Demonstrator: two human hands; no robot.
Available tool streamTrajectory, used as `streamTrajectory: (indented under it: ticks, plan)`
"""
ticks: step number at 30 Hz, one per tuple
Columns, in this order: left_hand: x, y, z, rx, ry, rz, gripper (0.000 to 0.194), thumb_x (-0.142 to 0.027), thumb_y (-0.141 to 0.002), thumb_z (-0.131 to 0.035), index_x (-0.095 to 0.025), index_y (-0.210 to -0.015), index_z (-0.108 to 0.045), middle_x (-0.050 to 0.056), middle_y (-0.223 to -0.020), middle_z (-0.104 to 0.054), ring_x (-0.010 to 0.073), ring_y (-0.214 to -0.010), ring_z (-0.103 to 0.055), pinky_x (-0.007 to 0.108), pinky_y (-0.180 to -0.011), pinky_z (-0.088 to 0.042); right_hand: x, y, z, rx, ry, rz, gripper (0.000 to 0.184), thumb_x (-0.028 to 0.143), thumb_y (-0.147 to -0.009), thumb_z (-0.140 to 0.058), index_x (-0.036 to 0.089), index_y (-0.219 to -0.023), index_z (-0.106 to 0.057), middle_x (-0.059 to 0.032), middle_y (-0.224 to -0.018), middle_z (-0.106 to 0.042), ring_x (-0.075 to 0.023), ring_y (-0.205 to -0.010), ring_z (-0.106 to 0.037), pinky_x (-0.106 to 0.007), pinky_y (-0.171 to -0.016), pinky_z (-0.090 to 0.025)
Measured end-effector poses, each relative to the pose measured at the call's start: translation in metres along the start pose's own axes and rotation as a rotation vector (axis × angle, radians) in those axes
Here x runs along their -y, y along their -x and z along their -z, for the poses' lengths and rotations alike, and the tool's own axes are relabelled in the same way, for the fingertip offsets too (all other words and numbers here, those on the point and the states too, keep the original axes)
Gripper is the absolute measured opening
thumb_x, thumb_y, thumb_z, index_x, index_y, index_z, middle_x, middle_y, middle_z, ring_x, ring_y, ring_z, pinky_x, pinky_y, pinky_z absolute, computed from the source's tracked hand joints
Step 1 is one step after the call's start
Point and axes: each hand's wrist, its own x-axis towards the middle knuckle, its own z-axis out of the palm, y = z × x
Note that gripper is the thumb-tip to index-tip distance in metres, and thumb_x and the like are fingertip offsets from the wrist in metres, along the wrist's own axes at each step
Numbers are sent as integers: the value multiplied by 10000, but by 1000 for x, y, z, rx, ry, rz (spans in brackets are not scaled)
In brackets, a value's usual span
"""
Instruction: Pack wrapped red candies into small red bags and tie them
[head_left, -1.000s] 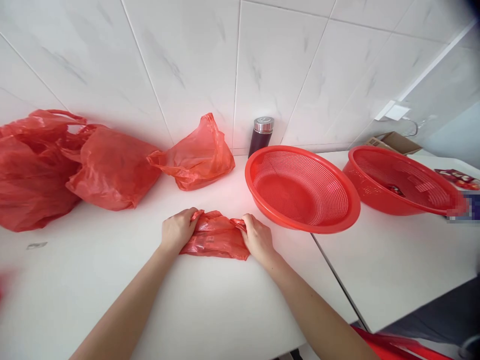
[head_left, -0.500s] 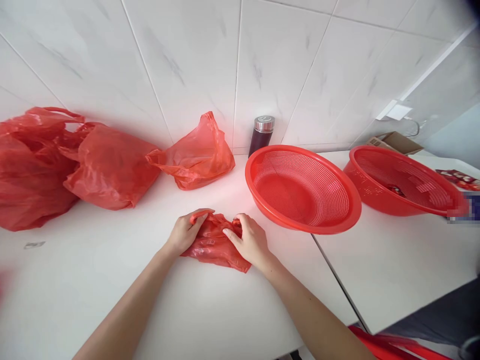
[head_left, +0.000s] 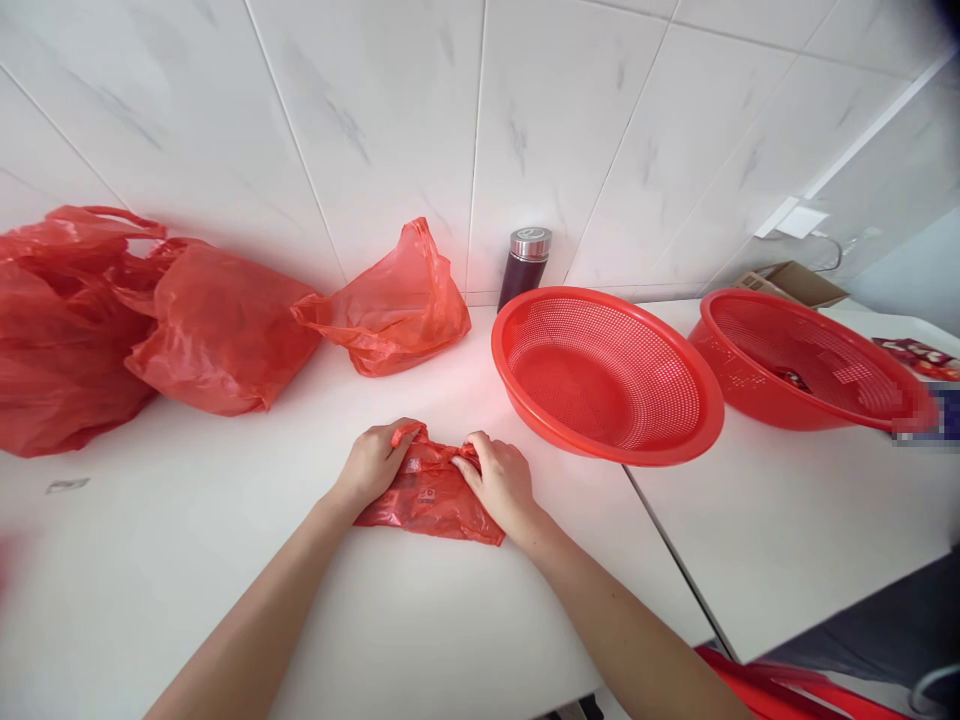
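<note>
A small red plastic bag (head_left: 442, 500) lies on the white table, its top edge bunched between my two hands. My left hand (head_left: 373, 462) is closed on the bag's upper left corner, where a bit of red plastic sticks up by the thumb. On the upper right, my right hand (head_left: 501, 480) pinches the gathered plastic between thumb and fingers. Small printed marks show on the bag's front. What the bag contains, if anything, cannot be made out.
Behind stand a red plastic bag (head_left: 397, 310), a fuller one (head_left: 225, 335) and a bulky one (head_left: 60, 350). A dark flask (head_left: 523, 265) stands by the tiled wall. To the right are a red colander (head_left: 592, 400), a second colander (head_left: 780, 395) and a cardboard box (head_left: 799, 285).
The bag has been pulled flatter and wider, so its printed marks show more clearly. My right thumb has shifted slightly along the bunched top edge. Both hands keep their hold.
</note>
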Motion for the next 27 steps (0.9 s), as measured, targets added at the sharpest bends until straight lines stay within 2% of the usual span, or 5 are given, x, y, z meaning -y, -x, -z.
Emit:
streamTrajectory:
  ticks: [24,27]
  plan:
    - [-1,0,-2,-15,-57,-16,405,-373,-952,-258,-257,-919,-645,0,-883,-716,194,-786,-637,268,-749,-452,0,0,1,-5,24,6,137,349,-917,-537,213,-903,-542,-12,-705,-646,-173,-634,-579,-273,-624,-372]
    - [2,0,-2,-27,-86,1,383,-376,-945,-273,-257,-916,-636,1,-872,-715,196,-778,-638,267,-743,-451,-1,2,3,-7,23,0,197,397,-909,-538,207,-855,-525,-11,-671,-624,-170,-608,-561,-269,-602,-357]
